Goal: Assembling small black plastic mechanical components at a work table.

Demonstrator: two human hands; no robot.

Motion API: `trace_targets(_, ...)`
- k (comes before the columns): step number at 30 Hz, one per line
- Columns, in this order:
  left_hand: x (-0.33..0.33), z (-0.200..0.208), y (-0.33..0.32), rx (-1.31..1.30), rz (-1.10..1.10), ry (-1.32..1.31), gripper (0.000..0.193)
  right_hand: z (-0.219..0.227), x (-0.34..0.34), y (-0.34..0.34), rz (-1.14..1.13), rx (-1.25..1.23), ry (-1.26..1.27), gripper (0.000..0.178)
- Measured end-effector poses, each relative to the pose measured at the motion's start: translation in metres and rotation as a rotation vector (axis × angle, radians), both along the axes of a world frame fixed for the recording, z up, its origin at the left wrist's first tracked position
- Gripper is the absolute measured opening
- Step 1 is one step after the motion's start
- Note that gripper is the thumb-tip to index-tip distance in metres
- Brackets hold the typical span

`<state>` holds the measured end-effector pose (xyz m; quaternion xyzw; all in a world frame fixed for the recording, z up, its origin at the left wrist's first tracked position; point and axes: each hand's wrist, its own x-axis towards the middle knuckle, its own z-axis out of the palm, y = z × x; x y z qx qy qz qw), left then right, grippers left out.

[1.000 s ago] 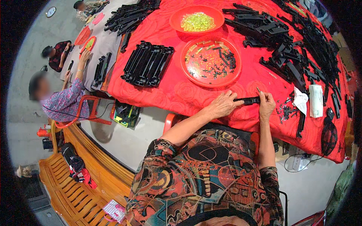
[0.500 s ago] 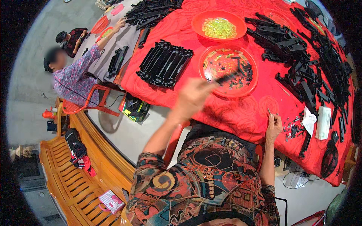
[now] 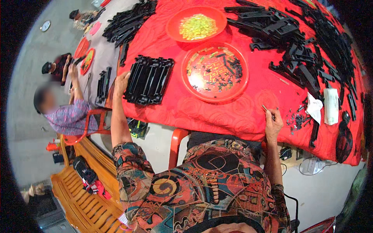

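On the red cloth, left hand (image 3: 121, 82) now rests open beside the black stack (image 3: 149, 79); right fingers (image 3: 269, 112) pinch a thin pin (image 3: 264, 107).

The stack of black plastic strips (image 3: 149, 79) lies flat on the red-covered surface (image 3: 233, 112) near its left edge, the long narrow parts laid side by side in a neat rectangular block, with the left hand (image 3: 121, 83) resting against its left side. A thin, short, pale pin-like piece (image 3: 264, 107) is pinched in the right hand (image 3: 273, 123) at the surface's near edge, tilted up and to the left.
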<state>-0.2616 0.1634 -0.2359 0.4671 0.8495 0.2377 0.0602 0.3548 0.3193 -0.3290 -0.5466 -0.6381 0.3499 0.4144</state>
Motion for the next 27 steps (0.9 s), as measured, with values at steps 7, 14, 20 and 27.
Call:
trace_targets(7, 0.014, 0.003, -0.003, 0.132, 0.105, -0.213, 0.035, 0.008, -0.004, 0.000, 0.034, 0.045, -0.069, 0.010)
trace_targets(14, 0.030, 0.025, 0.026, 0.325, 0.231, 0.193, 0.028, 0.009, -0.005, -0.004, 0.017, 0.068, -0.049, 0.009)
trace_targets(20, 0.131, 0.039, 0.128, 0.270, -0.207, 0.015, 0.012, 0.012, -0.007, -0.003, 0.030, 0.083, -0.076, 0.010)
trace_targets(27, 0.286, 0.019, 0.266, 0.290, -0.705, -0.009, 0.019, 0.020, -0.007, -0.003, 0.032, 0.142, -0.089, 0.009)
